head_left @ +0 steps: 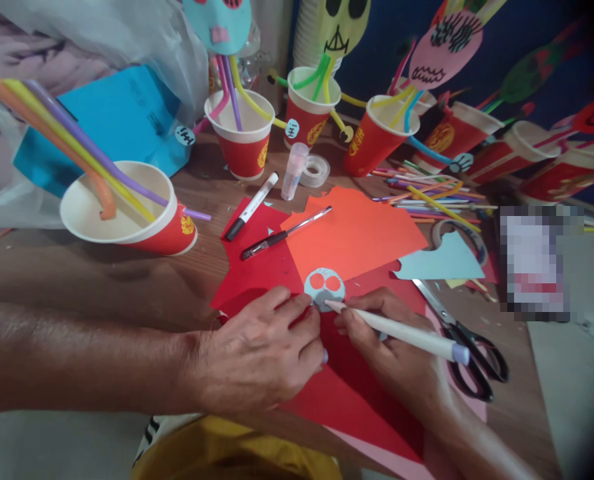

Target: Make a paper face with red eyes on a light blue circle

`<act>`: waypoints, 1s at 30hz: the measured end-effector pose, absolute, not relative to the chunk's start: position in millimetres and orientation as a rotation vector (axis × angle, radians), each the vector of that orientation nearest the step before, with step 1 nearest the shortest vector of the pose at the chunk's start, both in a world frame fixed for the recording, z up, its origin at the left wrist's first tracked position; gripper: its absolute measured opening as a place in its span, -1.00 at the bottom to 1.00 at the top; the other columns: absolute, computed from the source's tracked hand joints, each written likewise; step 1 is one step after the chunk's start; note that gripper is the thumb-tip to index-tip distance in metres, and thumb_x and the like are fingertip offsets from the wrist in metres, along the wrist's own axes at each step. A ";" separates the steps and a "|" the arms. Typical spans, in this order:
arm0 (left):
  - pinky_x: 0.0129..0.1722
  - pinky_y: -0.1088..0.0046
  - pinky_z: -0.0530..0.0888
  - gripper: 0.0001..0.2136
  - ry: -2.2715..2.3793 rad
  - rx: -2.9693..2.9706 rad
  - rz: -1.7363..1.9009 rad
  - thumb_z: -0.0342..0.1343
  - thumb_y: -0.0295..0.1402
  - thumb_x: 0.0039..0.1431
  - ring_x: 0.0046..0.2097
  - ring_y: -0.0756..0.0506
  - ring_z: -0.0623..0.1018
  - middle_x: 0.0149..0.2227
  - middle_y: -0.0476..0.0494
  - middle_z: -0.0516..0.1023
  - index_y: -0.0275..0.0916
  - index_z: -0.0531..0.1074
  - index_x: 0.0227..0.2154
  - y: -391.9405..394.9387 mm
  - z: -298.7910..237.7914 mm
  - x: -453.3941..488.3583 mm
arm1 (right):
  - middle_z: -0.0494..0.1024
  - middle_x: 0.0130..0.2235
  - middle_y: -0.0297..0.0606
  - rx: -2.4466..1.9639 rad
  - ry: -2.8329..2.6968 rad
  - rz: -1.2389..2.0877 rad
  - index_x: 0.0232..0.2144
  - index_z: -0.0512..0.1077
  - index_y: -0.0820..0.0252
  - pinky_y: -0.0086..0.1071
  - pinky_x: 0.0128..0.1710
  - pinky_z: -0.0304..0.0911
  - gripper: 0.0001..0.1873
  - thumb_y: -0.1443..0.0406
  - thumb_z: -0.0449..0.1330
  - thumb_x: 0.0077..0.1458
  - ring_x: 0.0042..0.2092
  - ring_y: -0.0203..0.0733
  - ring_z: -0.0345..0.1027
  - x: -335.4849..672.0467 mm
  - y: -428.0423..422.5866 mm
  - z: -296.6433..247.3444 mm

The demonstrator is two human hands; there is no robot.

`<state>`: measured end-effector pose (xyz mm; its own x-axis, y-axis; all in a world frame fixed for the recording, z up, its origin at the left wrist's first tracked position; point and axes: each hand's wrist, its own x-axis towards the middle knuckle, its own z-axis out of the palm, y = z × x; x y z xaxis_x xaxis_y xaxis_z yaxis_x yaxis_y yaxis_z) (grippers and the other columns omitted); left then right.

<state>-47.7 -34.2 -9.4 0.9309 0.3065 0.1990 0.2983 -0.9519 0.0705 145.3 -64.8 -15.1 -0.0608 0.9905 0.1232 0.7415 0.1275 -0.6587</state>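
A small light blue paper circle (325,300) with two orange dots lies over the red paper (357,373). My left hand (271,347) is closed, its fingertips on the circle's left and lower edge. A pale purple tip (325,356) peeks out beside its curled fingers; the rest is hidden. Between the fingers of my right hand (391,340) is a white marker (407,329) with a pale purple end, its point touching the circle below the dots. Black-handled scissors (469,350) lie just right of that hand, partly over pink paper.
Orange paper (357,230), a black pen (287,233) and a capped marker (251,207) lie ahead. A glue stick (295,171) stands near a tape roll (315,171). A tilted cup (121,207) holds straws at left. Several red cups with paper faces line the back; loose straws (437,193) lie right.
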 end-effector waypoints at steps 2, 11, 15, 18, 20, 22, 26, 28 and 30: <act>-0.26 0.20 0.33 -0.87 0.471 3.050 0.321 -0.04 -0.40 0.09 -0.13 -0.26 0.45 -0.20 -0.28 0.50 -0.28 0.39 -0.35 -34.0 -9.5 -47.8 | 0.50 -0.62 -0.37 -1.673 -1.845 0.609 -0.46 0.36 0.19 -0.60 -0.70 0.20 -0.86 0.25 0.11 0.07 -0.60 -0.34 0.39 146.1 -65.1 -15.4; -0.25 0.20 0.34 -0.87 0.493 3.058 0.336 -0.06 -0.44 0.08 -0.14 -0.26 0.45 -0.21 -0.28 0.51 -0.28 0.39 -0.38 -35.0 -9.4 -47.8 | 0.46 -0.65 -0.42 -1.607 -1.875 0.580 -0.50 0.33 0.19 -0.61 -0.69 0.18 -0.87 0.28 0.12 0.05 -0.65 -0.39 0.33 145.6 -65.3 -13.0; -0.25 0.19 0.34 -0.87 0.478 3.053 0.320 -0.04 -0.41 0.06 -0.14 -0.26 0.45 -0.20 -0.29 0.50 -0.28 0.39 -0.37 -34.5 -9.5 -47.7 | 0.45 -0.66 -0.44 -1.608 -1.904 0.589 -0.50 0.32 0.20 -0.62 -0.70 0.15 -0.88 0.30 0.11 0.05 -0.67 -0.41 0.30 145.8 -65.3 -12.7; -0.24 0.19 0.34 -0.87 0.492 3.058 0.339 -0.05 -0.43 0.07 -0.13 -0.26 0.45 -0.20 -0.29 0.50 -0.28 0.39 -0.38 -34.4 -9.7 -48.1 | 0.44 -0.66 -0.45 -1.604 -1.919 0.584 -0.51 0.32 0.20 -0.63 -0.69 0.14 -0.89 0.32 0.11 0.04 -0.67 -0.44 0.28 145.7 -64.7 -12.4; -0.25 0.19 0.34 -0.86 0.485 3.062 0.346 -0.07 -0.44 0.08 -0.13 -0.26 0.45 -0.20 -0.29 0.50 -0.29 0.39 -0.38 -34.5 -9.8 -48.4 | 0.43 -0.66 -0.46 -1.597 -1.931 0.574 -0.52 0.32 0.21 -0.63 -0.68 0.13 -0.89 0.33 0.11 0.03 -0.67 -0.44 0.27 145.6 -64.5 -11.8; -0.25 0.19 0.34 -0.86 0.473 3.064 0.344 -0.07 -0.44 0.08 -0.13 -0.26 0.45 -0.20 -0.28 0.50 -0.29 0.39 -0.38 -34.5 -9.9 -48.6 | 0.43 -0.67 -0.47 -1.596 -1.936 0.573 -0.53 0.32 0.20 -0.64 -0.69 0.13 -0.89 0.33 0.12 0.02 -0.67 -0.45 0.27 145.7 -64.7 -11.1; -0.22 0.20 0.33 -0.87 0.484 3.061 0.342 -0.04 -0.42 0.06 -0.12 -0.24 0.45 -0.19 -0.29 0.50 -0.29 0.39 -0.37 -34.9 -9.9 -48.4 | 0.42 -0.66 -0.47 -1.602 -1.928 0.575 -0.53 0.31 0.21 -0.65 -0.68 0.12 -0.90 0.34 0.12 0.01 -0.68 -0.46 0.26 145.9 -66.0 -9.9; -0.22 0.20 0.33 -0.87 0.500 3.060 0.348 -0.04 -0.42 0.07 -0.12 -0.24 0.45 -0.19 -0.29 0.50 -0.29 0.39 -0.38 -35.1 -9.8 -48.2 | 0.42 -0.67 -0.47 -1.606 -1.923 0.579 -0.53 0.31 0.20 -0.65 -0.69 0.12 -0.89 0.34 0.12 0.01 -0.68 -0.46 0.25 145.6 -66.3 -9.7; -0.22 0.20 0.33 -0.88 0.501 3.062 0.344 -0.04 -0.42 0.07 -0.13 -0.24 0.45 -0.19 -0.29 0.50 -0.28 0.39 -0.38 -35.1 -9.6 -48.1 | 0.42 -0.67 -0.48 -1.607 -1.916 0.595 -0.53 0.31 0.20 -0.65 -0.70 0.10 -0.89 0.34 0.12 0.01 -0.68 -0.47 0.24 145.0 -66.0 -9.7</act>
<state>-48.1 -35.1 -9.6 0.9242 0.3172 0.2129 0.3128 -0.9482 0.0549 145.0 -66.0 -9.7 -0.1213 0.9831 0.1368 0.7328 0.1817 -0.6558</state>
